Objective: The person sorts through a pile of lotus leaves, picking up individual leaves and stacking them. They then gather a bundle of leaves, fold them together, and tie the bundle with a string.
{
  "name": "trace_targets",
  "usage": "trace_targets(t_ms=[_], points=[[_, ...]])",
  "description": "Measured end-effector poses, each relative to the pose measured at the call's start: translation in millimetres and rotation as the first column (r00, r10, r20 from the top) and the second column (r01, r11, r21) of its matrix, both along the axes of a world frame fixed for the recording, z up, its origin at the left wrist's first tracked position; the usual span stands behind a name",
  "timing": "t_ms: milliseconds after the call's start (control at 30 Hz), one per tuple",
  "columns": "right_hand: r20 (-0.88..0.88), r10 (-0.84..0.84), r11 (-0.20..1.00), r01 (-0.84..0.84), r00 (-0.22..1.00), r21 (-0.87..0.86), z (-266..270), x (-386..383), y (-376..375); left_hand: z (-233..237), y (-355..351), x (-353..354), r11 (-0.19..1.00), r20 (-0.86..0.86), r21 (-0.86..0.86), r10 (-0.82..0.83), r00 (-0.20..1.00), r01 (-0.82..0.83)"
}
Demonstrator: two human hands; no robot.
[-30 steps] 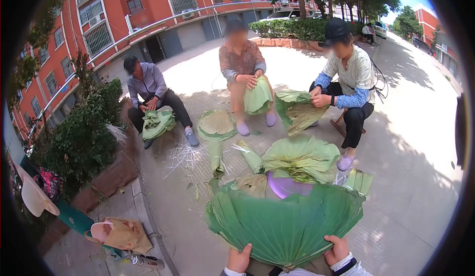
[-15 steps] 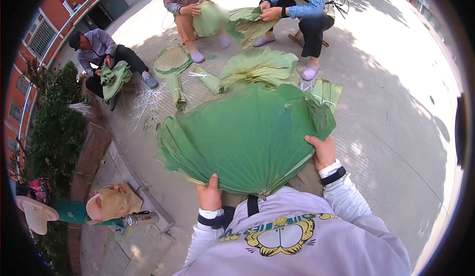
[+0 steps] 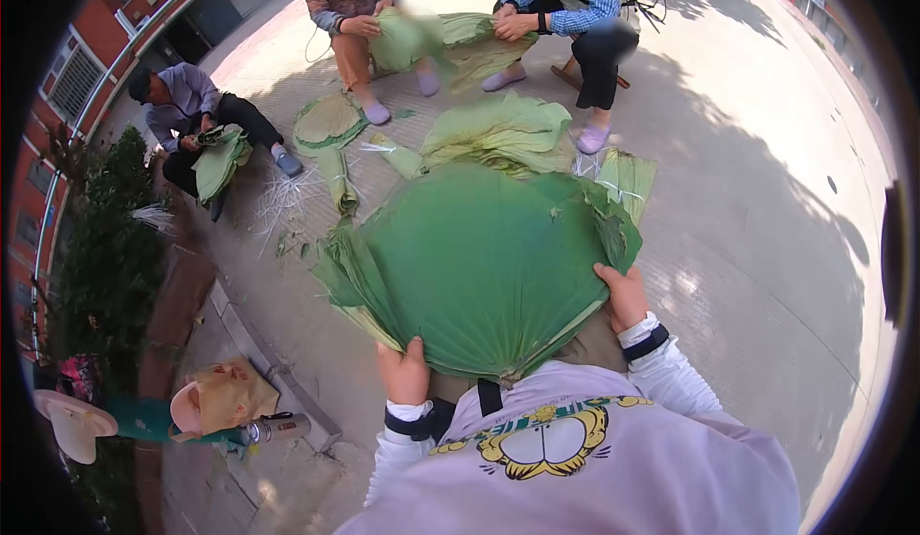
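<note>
A broad green lotus leaf (image 3: pixel 479 267) spreads over my lap, its left and right sides folded inward. My left hand (image 3: pixel 404 372) grips its near left edge, thumb on top and fingers underneath. On the right edge, my right hand (image 3: pixel 625 295) is closed the same way, with the fingers partly hidden below the leaf. Just past the far edge lies a pile of paler lotus leaves (image 3: pixel 498 132). A folded leaf bundle tied with white string (image 3: pixel 628 180) rests beyond the right side.
Three people sit ahead handling leaves, one a person in a purple shirt (image 3: pixel 182 104). White strips (image 3: pixel 285 199) and rolled leaf bundles (image 3: pixel 337 180) lie on the pavement. At left are a paper bag (image 3: pixel 240 391), a bottle (image 3: pixel 283 427), a curb (image 3: pixel 249 343) and shrubs (image 3: pixel 110 238).
The lotus leaf's left fold has drawn inward and stands up more, as my left hand shifts slightly. The person at left has turned their leaf bundle.
</note>
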State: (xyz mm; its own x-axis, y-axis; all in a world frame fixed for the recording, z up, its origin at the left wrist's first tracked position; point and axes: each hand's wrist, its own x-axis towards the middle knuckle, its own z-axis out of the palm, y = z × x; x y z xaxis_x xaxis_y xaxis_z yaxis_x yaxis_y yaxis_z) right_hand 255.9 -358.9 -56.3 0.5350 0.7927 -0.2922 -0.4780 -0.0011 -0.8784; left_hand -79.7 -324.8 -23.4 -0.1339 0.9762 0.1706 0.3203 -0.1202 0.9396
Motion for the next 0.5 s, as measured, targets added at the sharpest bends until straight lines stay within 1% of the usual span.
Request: trace_targets(t_ms=[33,67,133,167,267,367,467,500], points=[[0.025,0.046,0.996,-0.044,0.999,-0.074,2.1,3.5,-1.8,0.1,2.0,-1.1,0.999,-0.085,0.016,-0.035,0.996,0.037],[0.103,0.032,0.996,-0.023,0.994,-0.09,2.0,3.2,-1.4,0.5,3.1,-1.6,0.998,-0.15,0.04,-0.049,0.987,0.056],[0.263,0.004,0.992,0.03,0.965,-0.126,9.1,1.9,-1.7,16.9,8.4,6.8,0.991,-0.272,0.069,-0.089,0.958,0.112],[0.274,-0.006,0.992,0.041,0.962,-0.122,14.9,0.7,-1.2,15.5,13.7,8.7,0.983,-0.357,0.1,-0.107,0.928,0.151],[0.383,0.045,0.991,0.007,0.923,-0.133,26.4,0.0,6.9,32.1,25.0,19.4,0.951,-0.426,0.168,-0.168,0.889,0.261],[0.624,0.083,0.989,0.011,0.777,-0.145,46.1,-12.5,22.9,49.1,33.4,30.2,0.93,-0.46,0.181,-0.207,0.863,0.319],[0.79,0.188,0.98,-0.063,0.583,-0.187,81.0,-35.8,44.9,51.0,41.0,36.2,0.92,-0.465,0.199,-0.215,0.859,0.338],[0.838,0.124,0.992,-0.097,0.531,-0.085,82.9,-44.6,54.3,49.3,44.2,37.9,0.919,-0.463,0.201,-0.217,0.859,0.34]])
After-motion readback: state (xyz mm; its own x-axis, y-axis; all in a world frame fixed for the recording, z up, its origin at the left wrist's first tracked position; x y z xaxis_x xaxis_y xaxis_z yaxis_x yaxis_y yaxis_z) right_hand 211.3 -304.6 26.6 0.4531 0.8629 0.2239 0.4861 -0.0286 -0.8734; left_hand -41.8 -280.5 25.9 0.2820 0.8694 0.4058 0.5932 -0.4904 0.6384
